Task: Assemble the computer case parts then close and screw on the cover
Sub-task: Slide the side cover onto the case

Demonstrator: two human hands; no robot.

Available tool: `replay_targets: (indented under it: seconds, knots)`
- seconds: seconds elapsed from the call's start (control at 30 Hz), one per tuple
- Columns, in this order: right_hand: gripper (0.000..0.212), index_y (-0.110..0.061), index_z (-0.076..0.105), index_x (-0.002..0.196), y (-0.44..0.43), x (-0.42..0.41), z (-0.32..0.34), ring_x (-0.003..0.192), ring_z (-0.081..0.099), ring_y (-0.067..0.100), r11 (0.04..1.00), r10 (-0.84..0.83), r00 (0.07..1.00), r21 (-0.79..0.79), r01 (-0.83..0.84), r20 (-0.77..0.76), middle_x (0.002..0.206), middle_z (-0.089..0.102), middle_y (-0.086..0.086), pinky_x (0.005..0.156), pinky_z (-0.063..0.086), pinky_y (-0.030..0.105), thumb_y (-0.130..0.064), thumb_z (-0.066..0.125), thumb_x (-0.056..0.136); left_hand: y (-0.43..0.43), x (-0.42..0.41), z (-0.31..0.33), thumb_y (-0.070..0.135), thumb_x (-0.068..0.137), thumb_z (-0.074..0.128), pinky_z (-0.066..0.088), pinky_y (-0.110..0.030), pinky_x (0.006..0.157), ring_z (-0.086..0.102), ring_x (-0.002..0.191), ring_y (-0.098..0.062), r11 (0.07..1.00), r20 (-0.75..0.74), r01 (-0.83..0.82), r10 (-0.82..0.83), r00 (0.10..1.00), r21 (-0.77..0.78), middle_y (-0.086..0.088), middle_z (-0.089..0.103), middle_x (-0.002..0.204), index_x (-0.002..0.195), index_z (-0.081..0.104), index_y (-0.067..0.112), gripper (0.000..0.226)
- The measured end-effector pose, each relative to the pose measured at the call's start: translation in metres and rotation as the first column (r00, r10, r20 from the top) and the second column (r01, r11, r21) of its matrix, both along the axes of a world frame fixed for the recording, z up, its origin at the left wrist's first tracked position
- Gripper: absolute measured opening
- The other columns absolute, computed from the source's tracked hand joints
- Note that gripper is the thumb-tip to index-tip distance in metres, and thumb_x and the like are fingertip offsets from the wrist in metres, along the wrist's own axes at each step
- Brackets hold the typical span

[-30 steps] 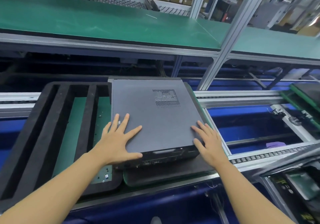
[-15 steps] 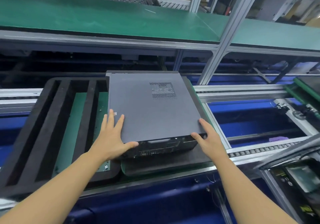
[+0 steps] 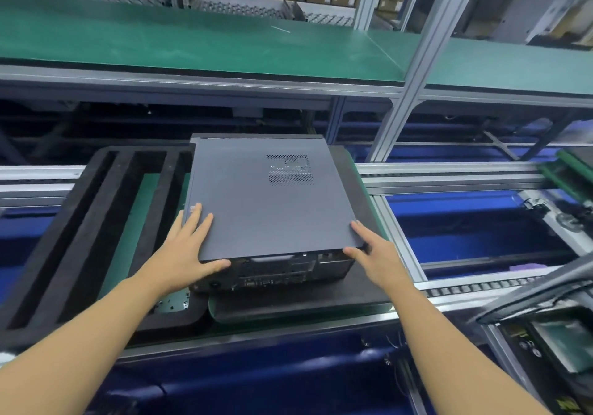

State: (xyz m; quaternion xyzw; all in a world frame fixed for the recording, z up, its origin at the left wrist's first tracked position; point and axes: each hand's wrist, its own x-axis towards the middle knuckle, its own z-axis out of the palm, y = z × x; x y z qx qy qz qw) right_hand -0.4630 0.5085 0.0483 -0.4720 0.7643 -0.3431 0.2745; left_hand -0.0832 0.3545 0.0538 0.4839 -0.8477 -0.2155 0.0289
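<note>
Starting from the black foam tray (image 3: pixel 141 151), with its long slots, we see our left hand (image 3: pixel 183 254) just past the tray's right edge. It lies flat, with fingers straight and slightly spread on the near left corner of the cover (image 3: pixel 256 215) and the thumb along the cover's front lip, gripping nothing. The computer case (image 3: pixel 272 270) stands right against the tray's right side, lying on its side on a dark mat (image 3: pixel 288 305). The cover is matte dark grey, smooth and lying closed and level on the case. It has one perforated vent patch (image 3: pixel 290 169) towards its far right. The case's end turned to us is black, with port cut-outs and a silvery strip, though the detail is too blurred to read. Farther right of the tray, our right hand (image 3: pixel 377 260) touches the cover's near right corner with fingers straight and parted, the thumb at the front edge.
</note>
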Motion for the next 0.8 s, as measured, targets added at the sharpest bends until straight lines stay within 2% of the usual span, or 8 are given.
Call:
replay_targets:
  seconds: [0.07, 0.17, 0.23, 0.3, 0.37, 0.47, 0.67, 0.8]
  knots:
    - [0.068, -0.022, 0.045, 0.155, 0.0, -0.002, 0.001, 0.143, 0.044, 0.012, 0.999, 0.033, 0.999, 0.002, -0.033, -0.015, 0.159, 0.043, -0.009, 0.121, 0.036, 0.035, -0.02, 0.075, 0.093, -0.002, 0.008, -0.002, 0.083, 0.07, 0.044, 0.015, -0.05, 0.123, -0.029, 0.146, -0.01, 0.999, -0.029, 0.051, -0.051, 0.998, -0.006, 0.029, -0.032, 0.154, 0.156, -0.007, 0.036, 0.111]
    - [0.065, -0.018, 0.044, 0.155, 0.003, 0.003, -0.004, 0.142, 0.045, 0.012, 0.999, 0.037, 0.994, -0.033, -0.041, -0.099, 0.159, 0.042, -0.004, 0.113, 0.034, 0.02, -0.02, 0.071, 0.096, 0.0, 0.011, -0.004, 0.081, 0.07, 0.051, 0.014, -0.047, 0.123, -0.03, 0.145, -0.004, 0.998, -0.082, 0.065, -0.064, 0.995, 0.006, 0.032, -0.032, 0.153, 0.156, -0.006, 0.037, 0.112]
    - [0.062, -0.016, 0.043, 0.155, 0.006, 0.008, -0.007, 0.139, 0.045, 0.006, 0.998, 0.027, 0.992, -0.055, -0.034, -0.12, 0.16, 0.042, -0.002, 0.109, 0.031, 0.01, -0.018, 0.068, 0.098, 0.002, 0.01, -0.004, 0.079, 0.072, 0.053, 0.019, -0.047, 0.121, -0.028, 0.145, -0.001, 0.999, -0.112, 0.047, -0.047, 0.993, 0.001, 0.031, -0.032, 0.153, 0.156, -0.004, 0.037, 0.109]
    - [0.061, -0.015, 0.043, 0.155, 0.008, 0.009, -0.008, 0.127, 0.047, -0.005, 0.997, 0.022, 0.993, -0.07, -0.03, -0.113, 0.159, 0.042, -0.002, 0.1, 0.028, -0.004, -0.017, 0.067, 0.099, 0.005, 0.008, -0.005, 0.074, 0.074, 0.055, 0.032, -0.048, 0.116, -0.015, 0.148, -0.001, 1.0, -0.162, 0.008, -0.011, 0.987, -0.02, 0.03, -0.033, 0.153, 0.157, -0.003, 0.035, 0.108]
    - [0.061, -0.015, 0.044, 0.154, 0.008, 0.007, -0.009, 0.127, 0.049, -0.002, 0.996, 0.02, 0.995, -0.085, -0.028, -0.095, 0.158, 0.044, -0.002, 0.091, 0.026, -0.01, -0.017, 0.068, 0.098, 0.009, 0.008, -0.005, 0.074, 0.069, 0.063, 0.04, -0.045, 0.109, 0.007, 0.147, -0.004, 0.996, -0.234, -0.091, 0.094, 0.968, 0.022, 0.033, -0.034, 0.152, 0.156, -0.009, 0.04, 0.118]
    - [0.063, -0.017, 0.044, 0.155, 0.008, 0.003, -0.011, 0.139, 0.047, 0.012, 0.995, 0.027, 0.995, -0.097, -0.036, -0.092, 0.158, 0.045, -0.003, 0.093, 0.025, -0.011, -0.019, 0.07, 0.097, 0.013, 0.009, -0.006, 0.08, 0.06, 0.066, 0.034, -0.046, 0.113, 0.017, 0.15, -0.013, 0.98, -0.263, -0.179, 0.197, 0.944, 0.091, 0.04, -0.027, 0.151, 0.152, -0.012, 0.048, 0.125]
    - [0.075, -0.023, 0.047, 0.153, 0.007, 0.002, -0.018, 0.141, 0.046, 0.009, 0.993, -0.002, 1.0, -0.116, -0.001, -0.03, 0.155, 0.046, -0.009, 0.1, 0.028, -0.005, -0.022, 0.081, 0.086, 0.008, 0.014, -0.002, 0.088, 0.059, 0.059, 0.029, -0.044, 0.119, 0.014, 0.151, -0.012, 0.987, -0.191, -0.137, 0.152, 0.97, 0.085, 0.033, -0.02, 0.157, 0.155, -0.01, 0.043, 0.126]
    - [0.075, -0.023, 0.049, 0.151, 0.005, 0.003, -0.016, 0.139, 0.05, 0.011, 0.992, -0.024, 0.999, -0.126, 0.021, -0.023, 0.154, 0.05, -0.007, 0.108, 0.034, 0.011, -0.028, 0.082, 0.083, 0.008, 0.016, 0.001, 0.086, 0.063, 0.058, 0.03, -0.044, 0.118, 0.016, 0.151, -0.013, 0.987, -0.171, -0.142, 0.154, 0.973, 0.08, 0.027, -0.016, 0.16, 0.155, -0.008, 0.042, 0.122]
